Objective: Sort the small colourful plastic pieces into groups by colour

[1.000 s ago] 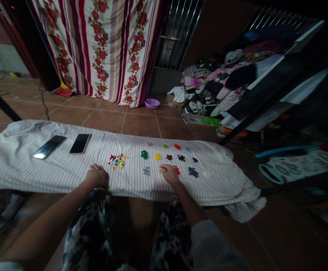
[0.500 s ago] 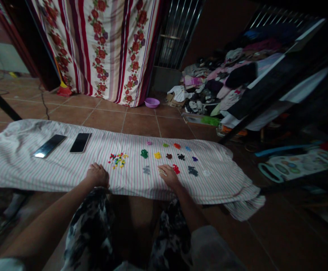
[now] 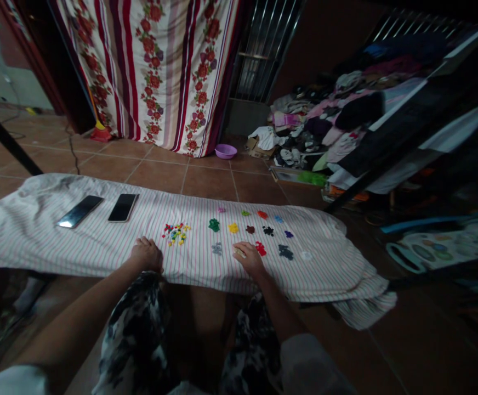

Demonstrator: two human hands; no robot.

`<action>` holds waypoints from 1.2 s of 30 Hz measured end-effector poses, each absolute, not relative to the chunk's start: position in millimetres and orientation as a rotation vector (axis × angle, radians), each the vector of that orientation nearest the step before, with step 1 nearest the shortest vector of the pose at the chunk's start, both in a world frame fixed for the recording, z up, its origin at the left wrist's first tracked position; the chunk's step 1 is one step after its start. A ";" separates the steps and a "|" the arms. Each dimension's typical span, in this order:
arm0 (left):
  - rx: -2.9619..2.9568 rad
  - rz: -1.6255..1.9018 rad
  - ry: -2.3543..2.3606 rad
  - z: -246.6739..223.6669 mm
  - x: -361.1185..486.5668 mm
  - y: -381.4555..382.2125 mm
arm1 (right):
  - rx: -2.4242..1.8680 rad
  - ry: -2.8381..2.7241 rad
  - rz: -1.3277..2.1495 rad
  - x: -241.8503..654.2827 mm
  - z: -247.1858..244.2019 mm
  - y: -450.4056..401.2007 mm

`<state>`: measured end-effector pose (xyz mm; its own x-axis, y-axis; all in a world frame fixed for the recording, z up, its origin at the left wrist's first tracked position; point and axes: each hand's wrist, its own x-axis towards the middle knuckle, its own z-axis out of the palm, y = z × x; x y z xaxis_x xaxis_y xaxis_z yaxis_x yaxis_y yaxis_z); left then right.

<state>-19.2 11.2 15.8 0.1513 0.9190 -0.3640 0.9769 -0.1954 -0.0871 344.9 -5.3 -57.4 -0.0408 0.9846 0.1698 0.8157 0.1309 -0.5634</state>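
Observation:
My right hand (image 3: 252,260) rests on the striped cloth, its fingers bent around a small heap of beige pieces (image 3: 239,251), which it partly covers. What its fingertips grip, if anything, is hidden. Red pieces (image 3: 260,248) lie against its right side, and light grey pieces (image 3: 216,249) sit to its left. My left hand (image 3: 146,254) lies closed on the cloth near the front edge, with nothing visible in it. Beyond it is a loose mixed-colour heap of small pieces (image 3: 176,233). Green pieces (image 3: 214,225), yellow pieces (image 3: 233,227) and black pieces (image 3: 268,231) form separate heaps farther back.
Two phones (image 3: 81,211) (image 3: 123,208) lie at the left of the cloth-covered table (image 3: 206,274). Dark grey pieces (image 3: 285,251) and white pieces (image 3: 306,255) are at the right. A purple basin (image 3: 226,151) stands on the floor before a clothes pile (image 3: 321,118).
The whole view has shifted slightly, so everything appears a little farther right. Both hands stay in nearly the same places on the cloth, and the heaps look the same.

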 end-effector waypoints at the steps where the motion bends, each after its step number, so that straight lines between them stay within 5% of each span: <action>1: 2.264 -0.520 1.863 16.5 -18.9 10.9 | -1.720 -1.906 0.416 344.4 -57.8 -5.3; 18: 2.209 -0.498 2.010 9.4 -20.2 10.7 | -1.514 -1.863 -0.066 330.4 -46.1 0.8; 36: 2.181 -0.518 1.996 2.8 -20.3 15.8 | -1.456 -2.214 0.460 193.5 -26.6 61.1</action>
